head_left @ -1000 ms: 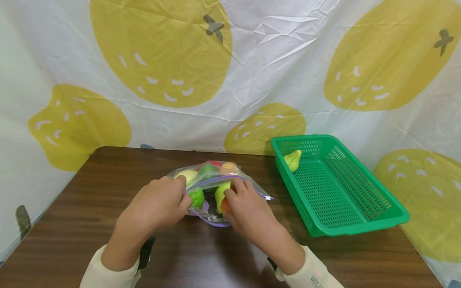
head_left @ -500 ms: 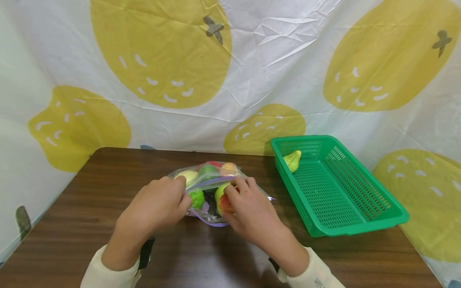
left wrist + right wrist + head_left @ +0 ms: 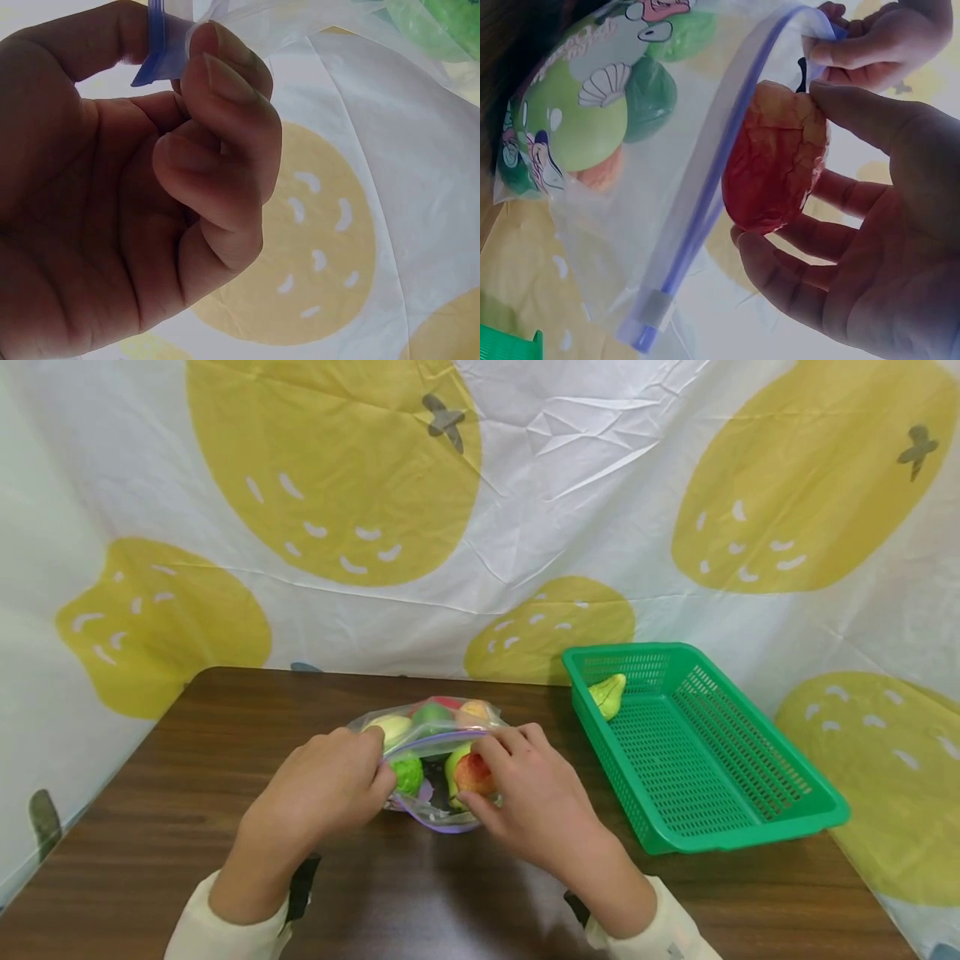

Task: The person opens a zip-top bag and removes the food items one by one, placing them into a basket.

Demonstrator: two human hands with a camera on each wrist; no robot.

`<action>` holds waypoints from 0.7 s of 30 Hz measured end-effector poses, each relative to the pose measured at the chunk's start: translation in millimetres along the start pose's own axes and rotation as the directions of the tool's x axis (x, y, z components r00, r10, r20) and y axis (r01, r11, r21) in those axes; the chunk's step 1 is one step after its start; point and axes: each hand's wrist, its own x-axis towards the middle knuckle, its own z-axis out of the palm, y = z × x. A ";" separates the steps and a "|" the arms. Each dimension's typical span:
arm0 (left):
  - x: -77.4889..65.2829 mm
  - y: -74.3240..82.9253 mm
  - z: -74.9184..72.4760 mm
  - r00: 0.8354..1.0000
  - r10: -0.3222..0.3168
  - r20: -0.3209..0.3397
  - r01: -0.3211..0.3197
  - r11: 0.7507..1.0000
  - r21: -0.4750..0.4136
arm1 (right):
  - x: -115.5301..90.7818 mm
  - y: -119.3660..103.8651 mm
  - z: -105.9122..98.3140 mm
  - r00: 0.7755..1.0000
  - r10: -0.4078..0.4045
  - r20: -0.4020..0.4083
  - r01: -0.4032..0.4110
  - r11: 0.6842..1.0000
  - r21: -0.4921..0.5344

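A clear zip bag (image 3: 442,744) with a purple seal lies mid-table with its mouth parted toward me. My left hand (image 3: 318,785) pinches the left end of the seal, as the left wrist view also shows. At the right of the mouth, my right hand (image 3: 543,797) holds a red-and-yellow toy apple (image 3: 776,161) between thumb and fingertips. Beside the apple a yellow-green fruit (image 3: 452,767) shows inside the bag, and a bumpy green fruit (image 3: 406,775) sits farther left. More fruit, including a dark green one (image 3: 432,718), presses against the plastic at the back.
A green slotted basket (image 3: 765,721) stands on the right of the brown wooden table (image 3: 172,827). In its far left corner lies a pale green pear-shaped gourd (image 3: 609,696). Behind the table hangs a lemon-print cloth (image 3: 337,468).
My right hand has shifted slightly right and its fingers have spread, so more of the apple shows at the bag's mouth. My left hand stays on the seal.
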 end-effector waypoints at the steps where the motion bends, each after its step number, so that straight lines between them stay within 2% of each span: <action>1: 0.1 -0.1 0.1 1.000 0.000 0.004 0.000 1.000 -0.001 | -0.2 0.5 -1.3 1.000 0.004 -0.004 -0.004 1.000 -0.001; 6: -0.1 -0.7 1.3 1.000 -0.001 0.020 0.002 1.000 -0.010 | -0.5 2.8 -4.8 1.000 0.016 -0.005 -0.016 1.000 0.001; 12: -0.9 -0.8 2.4 1.000 0.006 0.015 -0.006 1.000 -0.013 | 0.4 8.2 -11.0 1.000 0.029 -0.004 -0.029 0.998 0.051; 21: -0.6 -0.9 0.9 1.000 0.000 0.017 0.000 1.000 -0.012 | 5.0 22.5 -36.9 0.999 0.002 -0.039 0.001 0.998 0.059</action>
